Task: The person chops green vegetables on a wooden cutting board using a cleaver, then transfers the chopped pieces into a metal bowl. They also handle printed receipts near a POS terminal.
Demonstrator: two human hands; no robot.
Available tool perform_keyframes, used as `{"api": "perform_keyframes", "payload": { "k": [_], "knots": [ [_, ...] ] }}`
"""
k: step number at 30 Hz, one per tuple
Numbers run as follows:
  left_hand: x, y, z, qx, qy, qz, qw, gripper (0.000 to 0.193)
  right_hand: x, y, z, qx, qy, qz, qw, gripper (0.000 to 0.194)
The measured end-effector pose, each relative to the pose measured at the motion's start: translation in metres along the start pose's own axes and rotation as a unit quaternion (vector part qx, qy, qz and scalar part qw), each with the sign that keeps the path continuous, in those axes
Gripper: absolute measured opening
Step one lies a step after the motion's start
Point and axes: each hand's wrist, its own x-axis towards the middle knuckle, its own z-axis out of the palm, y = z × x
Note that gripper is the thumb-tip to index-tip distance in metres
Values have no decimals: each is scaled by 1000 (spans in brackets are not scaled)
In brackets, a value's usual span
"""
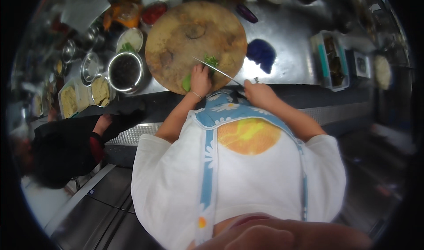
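Note:
On a round wooden chopping block [195,21], my left hand [201,79] presses down a green vegetable [186,83], perhaps a pepper; most of it is hidden under the palm and fingers. My right hand [259,92] grips the handle of a kitchen knife [222,72]. The blade points up and to the left, just beyond my left fingertips. Beside the blade lies a small heap of finely cut green pieces [211,60].
Left of the block stand a steel pot of dark contents [125,71] and a bowl of yellowish pieces [100,91]. A purple eggplant [247,13], a dark blue cloth-like item [261,55] and a plastic container [331,61] are at right. Another person [66,147] is at left.

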Motion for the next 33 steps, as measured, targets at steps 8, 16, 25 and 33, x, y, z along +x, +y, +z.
{"api": "perform_keyframes", "payload": {
  "k": [8,16,25,33],
  "knots": [
    [-6,-2,-2,-8,-12,-7,1000,26,-2,-2,0,-9,-8,17,1000,16],
    [-11,0,-6,54,21,-19,998,25,14,-4,16,10,-17,2,1000,19],
    [-15,18,20,5,101,-123,987,24,38,56,-3,3,-30,-102,994,20],
    [-9,73,71,89,183,-235,950,22,68,99,-44,-72,-73,-217,971,18]
  ]
}}
